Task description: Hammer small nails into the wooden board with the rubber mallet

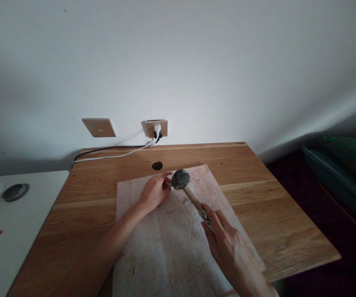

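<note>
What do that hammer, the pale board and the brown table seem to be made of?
Hammer head: dark, dull and mottled; rubber or worn metal, I can't tell which.
Handle: probably wood, by its pale tan shaft.
Board: likely wood with a worn whitish finish; reddish-brown streaks show through.
Table: wood or wood-look laminate, smooth, with long grain lines.

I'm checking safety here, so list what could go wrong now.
The dark round-headed hammer with a pale wooden handle, held in the right hand, might hit the left hand, which appears close beside its head. The pale, worn, flat wooden board might shift on the brown wooden tabletop if struck, since nothing visible clamps it.
</note>
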`<act>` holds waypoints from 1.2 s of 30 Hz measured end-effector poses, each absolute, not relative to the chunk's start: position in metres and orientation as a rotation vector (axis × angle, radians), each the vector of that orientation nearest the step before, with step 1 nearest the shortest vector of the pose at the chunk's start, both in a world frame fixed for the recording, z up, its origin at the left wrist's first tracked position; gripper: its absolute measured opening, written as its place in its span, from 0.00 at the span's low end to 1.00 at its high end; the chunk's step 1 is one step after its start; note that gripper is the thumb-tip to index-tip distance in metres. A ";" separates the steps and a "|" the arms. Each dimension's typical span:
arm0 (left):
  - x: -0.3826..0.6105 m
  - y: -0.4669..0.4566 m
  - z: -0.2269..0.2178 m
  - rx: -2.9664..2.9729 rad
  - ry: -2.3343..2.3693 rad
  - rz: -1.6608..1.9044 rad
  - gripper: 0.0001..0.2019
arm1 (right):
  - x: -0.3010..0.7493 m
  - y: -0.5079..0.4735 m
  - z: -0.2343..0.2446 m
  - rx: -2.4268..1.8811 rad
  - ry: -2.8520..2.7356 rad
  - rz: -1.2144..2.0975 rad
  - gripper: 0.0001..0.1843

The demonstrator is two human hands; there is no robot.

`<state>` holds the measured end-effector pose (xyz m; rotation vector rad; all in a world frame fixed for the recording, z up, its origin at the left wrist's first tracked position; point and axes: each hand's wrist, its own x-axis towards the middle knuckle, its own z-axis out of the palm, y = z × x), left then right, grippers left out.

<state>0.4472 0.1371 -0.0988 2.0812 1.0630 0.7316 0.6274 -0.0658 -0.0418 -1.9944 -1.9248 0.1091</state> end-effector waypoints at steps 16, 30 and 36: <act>0.448 0.138 -0.097 2.092 1.064 0.711 0.28 | 0.627 -0.066 -0.043 -2.046 -1.917 0.144 0.20; 0.441 0.139 -0.087 2.018 1.019 0.710 0.31 | 0.632 -0.070 -0.045 -1.936 -1.823 0.194 0.20; 0.388 0.122 -0.064 2.262 0.908 0.533 0.24 | 0.654 -0.084 -0.057 -1.942 -1.744 0.159 0.22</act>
